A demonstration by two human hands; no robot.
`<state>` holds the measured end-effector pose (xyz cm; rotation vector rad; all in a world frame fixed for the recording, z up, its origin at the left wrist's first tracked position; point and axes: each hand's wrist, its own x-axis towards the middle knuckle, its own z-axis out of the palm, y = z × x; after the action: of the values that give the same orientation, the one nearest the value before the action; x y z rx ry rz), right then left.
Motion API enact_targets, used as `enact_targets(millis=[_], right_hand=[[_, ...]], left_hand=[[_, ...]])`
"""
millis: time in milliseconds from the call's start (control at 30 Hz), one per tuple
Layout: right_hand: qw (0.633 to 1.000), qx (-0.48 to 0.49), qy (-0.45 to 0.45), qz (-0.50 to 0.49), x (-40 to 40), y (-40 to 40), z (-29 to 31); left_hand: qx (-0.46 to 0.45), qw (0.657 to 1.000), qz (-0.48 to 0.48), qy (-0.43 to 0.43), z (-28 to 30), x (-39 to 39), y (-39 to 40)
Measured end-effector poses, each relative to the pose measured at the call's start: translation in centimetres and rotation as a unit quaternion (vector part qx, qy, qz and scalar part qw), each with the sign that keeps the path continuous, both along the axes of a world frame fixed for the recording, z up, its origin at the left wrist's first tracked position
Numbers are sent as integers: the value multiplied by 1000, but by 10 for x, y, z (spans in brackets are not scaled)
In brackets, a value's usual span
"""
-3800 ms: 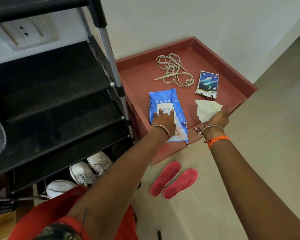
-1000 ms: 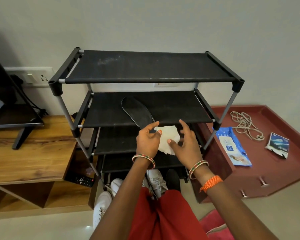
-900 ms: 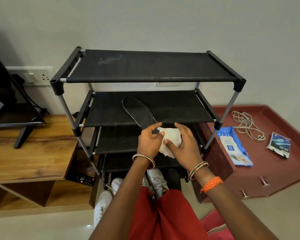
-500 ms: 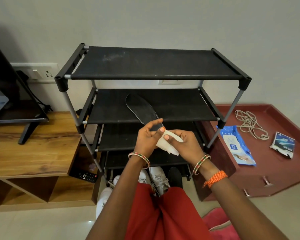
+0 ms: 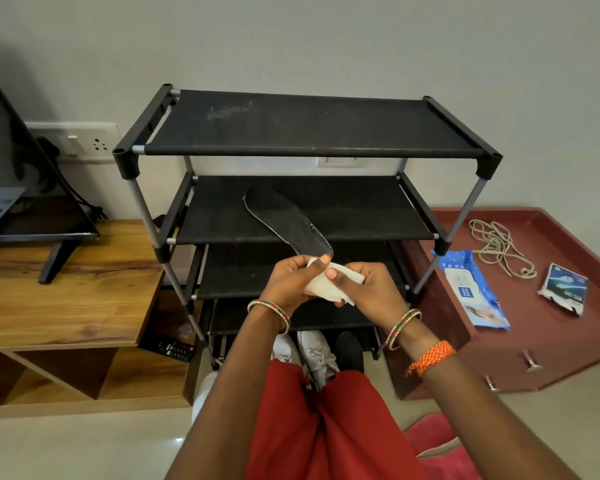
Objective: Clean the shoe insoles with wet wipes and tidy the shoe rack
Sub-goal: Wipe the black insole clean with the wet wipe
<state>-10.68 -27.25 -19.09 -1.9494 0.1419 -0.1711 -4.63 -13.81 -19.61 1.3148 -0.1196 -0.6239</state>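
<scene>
Fingertips (image 5: 324,259) of both hands are pinching the crumpled white wet wipe (image 5: 326,287); the left hand (image 5: 291,284) and right hand (image 5: 374,292) are folding it just beside the dark flat insole (image 5: 284,221), which is overhanging the black fabric-shelved shoe rack (image 5: 305,123). A nudge could be tipping it off. Cream tile floor (image 5: 66,448) is lying below.

Both hands, left (image 5: 293,284) and right (image 5: 368,289), meet with fingers pinched.

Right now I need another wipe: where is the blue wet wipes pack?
In the head view the blue wet wipes pack lies flat on the red low cabinet right of the shoe rack, with the coiled shoelace just behind it.
</scene>
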Motion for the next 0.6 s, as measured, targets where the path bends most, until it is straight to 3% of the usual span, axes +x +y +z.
enact_targets(millis=[200, 300, 433, 533, 600], right_hand=[[999, 2, -13, -34, 3, 0, -1], [997, 62, -4, -35, 4, -2, 4], [999, 15, 21, 27, 6, -7, 12], [999, -28, 35, 19, 11, -4, 13], [998, -47, 33, -22, 13, -3, 13]], left_hand=[[32, 995, 70, -69, -1, 2, -3], [48, 989, 44, -133, -2, -1, -5], [77, 980, 20, -184, 4, -3, -2], [98, 968, 143, -180, 0, 1, -5], [101, 944, 300, -96, -9, 7, -11]])
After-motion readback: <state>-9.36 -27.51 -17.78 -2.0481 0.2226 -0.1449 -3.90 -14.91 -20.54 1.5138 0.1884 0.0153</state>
